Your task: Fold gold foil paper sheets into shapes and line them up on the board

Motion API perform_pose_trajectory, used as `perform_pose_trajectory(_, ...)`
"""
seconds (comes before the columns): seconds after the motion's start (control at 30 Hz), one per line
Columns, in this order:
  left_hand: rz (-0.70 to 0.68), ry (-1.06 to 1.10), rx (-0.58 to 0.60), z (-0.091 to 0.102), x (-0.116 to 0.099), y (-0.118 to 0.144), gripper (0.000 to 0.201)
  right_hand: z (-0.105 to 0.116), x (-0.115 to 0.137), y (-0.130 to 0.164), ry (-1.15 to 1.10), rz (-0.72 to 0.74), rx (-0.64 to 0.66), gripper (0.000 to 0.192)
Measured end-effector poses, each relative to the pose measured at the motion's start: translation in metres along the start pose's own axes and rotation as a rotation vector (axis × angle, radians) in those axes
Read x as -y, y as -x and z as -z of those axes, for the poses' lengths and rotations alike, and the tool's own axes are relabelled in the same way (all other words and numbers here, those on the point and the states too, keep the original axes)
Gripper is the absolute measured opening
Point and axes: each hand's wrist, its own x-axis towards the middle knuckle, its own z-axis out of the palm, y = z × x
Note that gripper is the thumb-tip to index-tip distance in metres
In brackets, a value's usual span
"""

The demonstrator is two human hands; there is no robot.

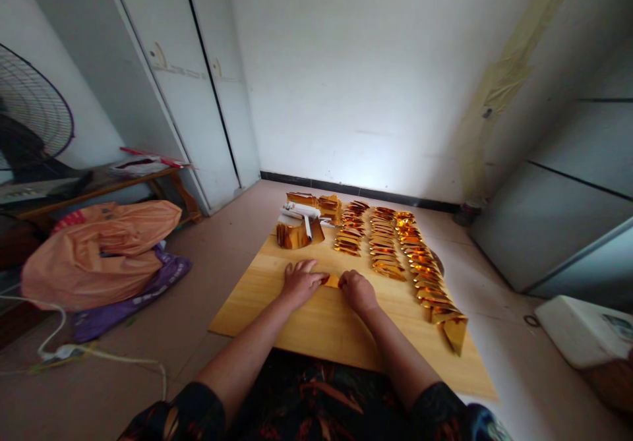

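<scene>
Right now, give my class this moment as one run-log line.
left hand: holds left end of gold foil piece | right hand: holds its right end | folded gold foil rows: on wooden board

Fan (34,108) far left, near wooden bench (186,195). Orange bag (103,253) partly covers purple bag (143,293). White cord (136,360) on floor (212,243). Pale cabinet (163,26) behind. Yellowish tape (507,85) up wall (366,85), right.

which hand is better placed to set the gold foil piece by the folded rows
Probably the right hand: it is at the right end of the small, shiny gold foil piece, nearer the rows of folded gold foil. The left hand is at the other end, farther away.
</scene>
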Motion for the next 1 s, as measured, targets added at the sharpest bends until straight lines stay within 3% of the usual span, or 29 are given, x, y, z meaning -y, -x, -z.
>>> perform_pose_trajectory(0.2,0.053,0.03,0.041,0.002,-0.008,-0.001,0.032,0.005,0.002,-0.004,0.122,0.06,0.011,0.021)
perform_pose_trajectory(0.47,0.06,0.048,-0.025,-0.003,-0.029,0.004,0.027,0.019,-0.001,-0.012,0.234,0.073,0.028,0.019)
perform_pose_trajectory(0.63,0.059,0.056,-0.02,-0.003,-0.026,0.002,0.026,0.017,0.002,-0.012,0.155,-0.015,0.023,0.023)
perform_pose_trajectory(0.8,0.055,0.045,0.003,-0.004,-0.019,0.001,0.026,0.015,0.013,-0.006,0.089,-0.097,-0.015,0.043)
perform_pose_trajectory(1.0,0.057,0.037,-0.007,-0.006,-0.016,0.003,0.027,0.015,0.017,-0.003,0.075,-0.11,-0.011,0.041)
